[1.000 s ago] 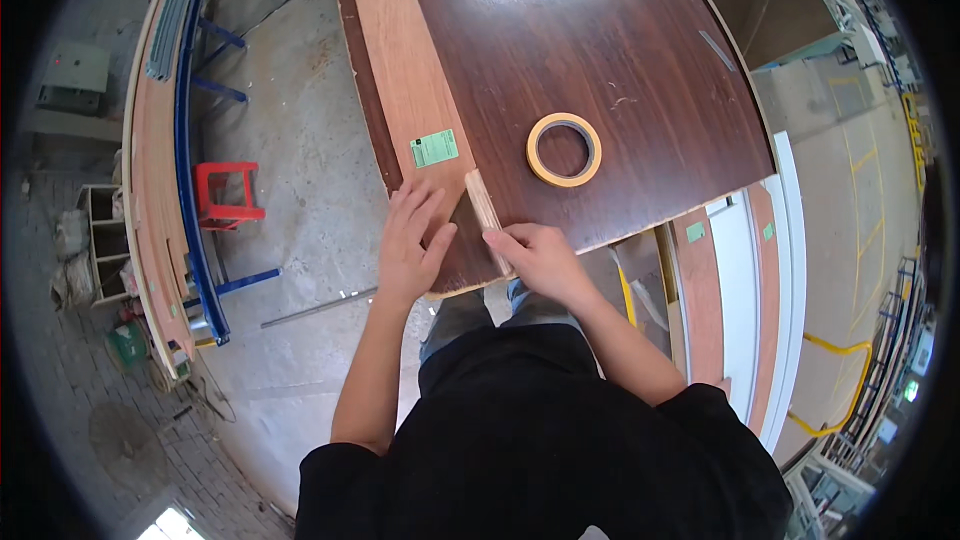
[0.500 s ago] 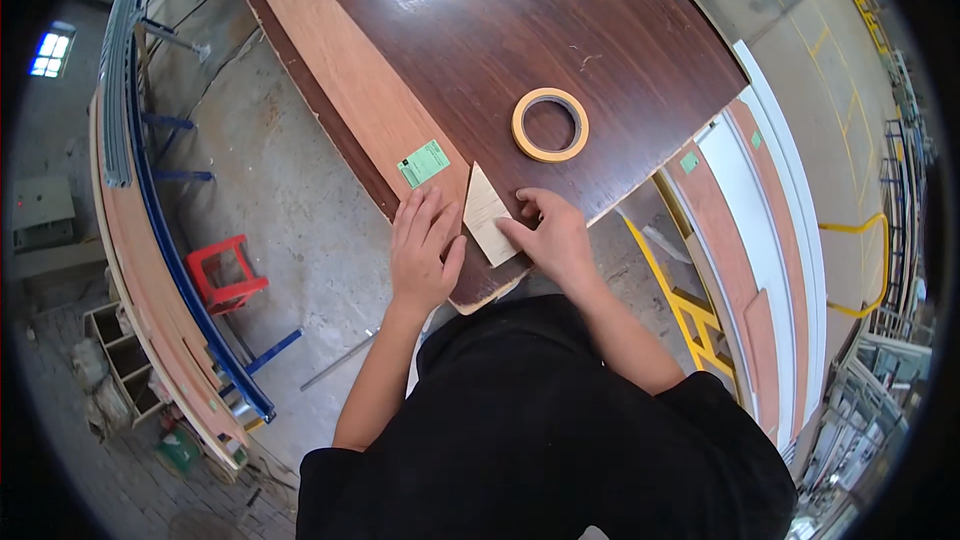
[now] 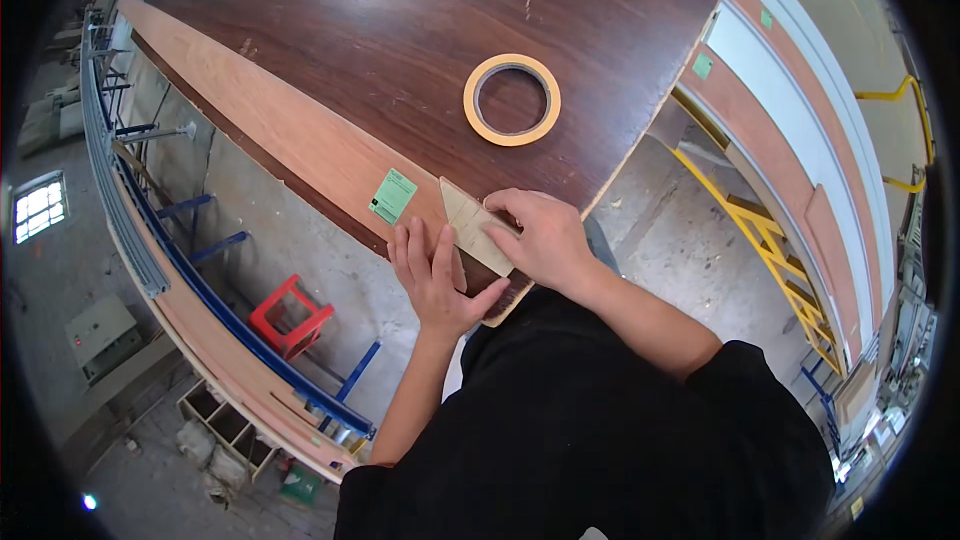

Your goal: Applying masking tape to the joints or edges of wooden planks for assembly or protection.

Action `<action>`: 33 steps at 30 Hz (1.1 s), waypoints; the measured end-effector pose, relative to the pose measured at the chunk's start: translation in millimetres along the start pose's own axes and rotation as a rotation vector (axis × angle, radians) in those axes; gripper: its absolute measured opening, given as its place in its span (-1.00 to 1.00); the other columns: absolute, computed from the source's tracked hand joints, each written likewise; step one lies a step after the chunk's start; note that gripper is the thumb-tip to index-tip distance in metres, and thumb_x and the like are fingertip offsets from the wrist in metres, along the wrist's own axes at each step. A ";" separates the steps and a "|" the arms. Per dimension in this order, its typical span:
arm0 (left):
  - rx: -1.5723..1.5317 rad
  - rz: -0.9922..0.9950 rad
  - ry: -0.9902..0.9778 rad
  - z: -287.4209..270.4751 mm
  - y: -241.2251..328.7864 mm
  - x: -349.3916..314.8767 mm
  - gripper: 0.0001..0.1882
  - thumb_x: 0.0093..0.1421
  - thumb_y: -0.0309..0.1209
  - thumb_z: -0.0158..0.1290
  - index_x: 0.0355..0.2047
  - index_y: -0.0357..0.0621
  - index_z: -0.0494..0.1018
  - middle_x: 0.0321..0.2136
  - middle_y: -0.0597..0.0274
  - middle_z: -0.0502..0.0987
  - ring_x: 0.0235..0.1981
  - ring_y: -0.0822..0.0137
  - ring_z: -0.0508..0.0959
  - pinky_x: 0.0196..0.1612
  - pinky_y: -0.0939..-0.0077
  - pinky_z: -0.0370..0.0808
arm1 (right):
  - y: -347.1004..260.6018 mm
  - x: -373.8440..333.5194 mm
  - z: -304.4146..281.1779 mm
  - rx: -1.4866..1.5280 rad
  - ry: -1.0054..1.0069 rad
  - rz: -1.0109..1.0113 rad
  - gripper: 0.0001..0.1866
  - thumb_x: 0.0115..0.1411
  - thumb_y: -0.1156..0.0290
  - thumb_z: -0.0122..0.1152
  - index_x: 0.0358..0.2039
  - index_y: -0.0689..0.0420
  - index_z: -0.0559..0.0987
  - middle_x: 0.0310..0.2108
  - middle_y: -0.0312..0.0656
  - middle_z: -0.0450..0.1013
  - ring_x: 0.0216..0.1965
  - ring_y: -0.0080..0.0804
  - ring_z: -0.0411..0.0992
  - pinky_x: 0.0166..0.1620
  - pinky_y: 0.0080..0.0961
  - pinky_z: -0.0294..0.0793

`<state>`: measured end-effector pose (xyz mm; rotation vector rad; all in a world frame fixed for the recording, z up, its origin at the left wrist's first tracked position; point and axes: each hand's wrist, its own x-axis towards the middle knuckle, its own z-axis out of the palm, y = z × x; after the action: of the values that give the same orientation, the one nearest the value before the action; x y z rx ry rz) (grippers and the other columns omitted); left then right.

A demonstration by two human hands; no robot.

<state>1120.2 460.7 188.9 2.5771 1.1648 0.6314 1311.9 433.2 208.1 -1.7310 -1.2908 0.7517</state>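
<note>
1. Head view: a large dark wood panel (image 3: 420,30) fills the upper frame, its near corner at the person's waist, within easy reach of both hands.
2. A paler veneer strip (image 3: 270,110) runs along the panel's left edge, carrying a small green label (image 3: 393,195).
3. A roll of tape (image 3: 511,99) lies flat on the panel, well apart from the hands.
4. Left hand (image 3: 433,275) rests flat, fingers spread, apparently steadying the panel's corner.
5. Right hand (image 3: 540,240) has its fingers closed down on a thin tan piece (image 3: 470,225), pinning it on that corner.
</note>
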 end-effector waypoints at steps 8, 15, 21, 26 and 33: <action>-0.065 -0.091 -0.019 -16.1 30.1 12.3 -0.29 0.02 -0.08 0.33 0.13 -0.17 0.42 0.13 -0.11 0.38 0.19 -0.14 0.33 0.23 -0.06 0.24 | 0.6 10.5 -27.4 0.482 -0.130 0.212 -0.86 0.11 0.46 0.38 -0.36 0.22 0.60 -0.37 -0.23 0.56 -0.40 -0.54 0.50 -0.34 -0.56 0.48; -1.011 -0.577 0.070 -33.7 62.9 42.0 -0.82 0.20 -0.67 0.15 -0.17 -0.31 0.56 -0.19 0.13 0.60 -0.17 0.39 0.57 -0.09 0.57 0.49 | -14.7 1.1 -46.2 0.867 -0.328 0.386 -0.83 0.16 0.41 0.37 -0.31 0.23 0.62 -0.44 -0.33 0.53 -0.41 -0.66 0.45 -0.33 -0.61 0.46; -1.229 -0.629 0.061 -33.1 59.4 33.0 -0.87 0.20 -0.64 0.17 -0.22 -0.34 0.58 -0.22 0.13 0.60 -0.18 0.41 0.56 -0.11 0.58 0.50 | -10.4 3.7 -60.2 0.613 -0.374 -0.076 -0.84 0.14 0.46 0.37 -0.27 0.23 0.66 -0.43 -0.20 0.55 -0.43 -0.46 0.52 -0.37 -0.54 0.46; -1.309 -0.814 -0.164 -36.3 67.5 18.9 -0.86 0.22 -0.65 0.14 -0.20 -0.38 0.56 -0.22 0.09 0.60 -0.18 0.33 0.59 -0.07 0.53 0.53 | 3.9 -4.7 -61.4 0.475 -0.284 -0.445 -0.77 0.00 0.49 0.48 -0.30 0.18 0.66 -0.43 -0.16 0.53 -0.45 -0.26 0.52 -0.41 -0.44 0.48; -1.842 -0.906 -0.136 -24.5 74.2 8.5 -0.83 0.25 -0.69 0.05 -0.16 -0.30 0.51 -0.15 -0.02 0.59 -0.16 0.21 0.62 -0.04 0.34 0.58 | 11.3 -2.4 -68.5 0.387 -0.318 -0.518 -0.79 -0.01 0.45 0.49 -0.34 0.14 0.66 -0.37 -0.19 0.54 -0.42 -0.25 0.53 -0.40 -0.42 0.51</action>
<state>1161.8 419.8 241.5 0.4729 0.7728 0.6794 1373.8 411.3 230.8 -0.9358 -1.5942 0.9113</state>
